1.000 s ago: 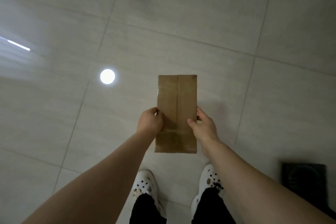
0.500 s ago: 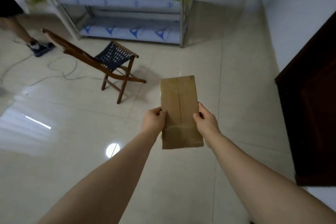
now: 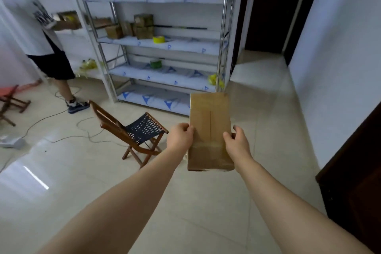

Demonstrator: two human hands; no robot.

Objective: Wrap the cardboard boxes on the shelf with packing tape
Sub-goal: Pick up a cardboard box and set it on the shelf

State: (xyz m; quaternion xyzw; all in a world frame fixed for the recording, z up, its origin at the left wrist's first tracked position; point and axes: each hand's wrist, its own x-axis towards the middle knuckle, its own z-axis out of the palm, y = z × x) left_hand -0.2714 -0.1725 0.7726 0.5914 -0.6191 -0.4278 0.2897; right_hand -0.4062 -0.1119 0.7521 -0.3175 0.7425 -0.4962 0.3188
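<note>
Both hands hold a flat cardboard box (image 3: 210, 130) out in front, above the tiled floor (image 3: 185, 202). The left hand (image 3: 180, 137) grips its left edge and the right hand (image 3: 237, 143) its right edge, fingers curled round it. Ahead stands a metal shelf (image 3: 165, 47) with more boxes (image 3: 142, 27) and a tape roll (image 3: 158, 39). A folding chair (image 3: 136, 130) sits nearby.

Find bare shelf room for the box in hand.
Middle shelf: bare from the yellow tape roll to the right post. Below, bare between green roll and yellow bundle. Crowded: stacked boxes at left.
</note>
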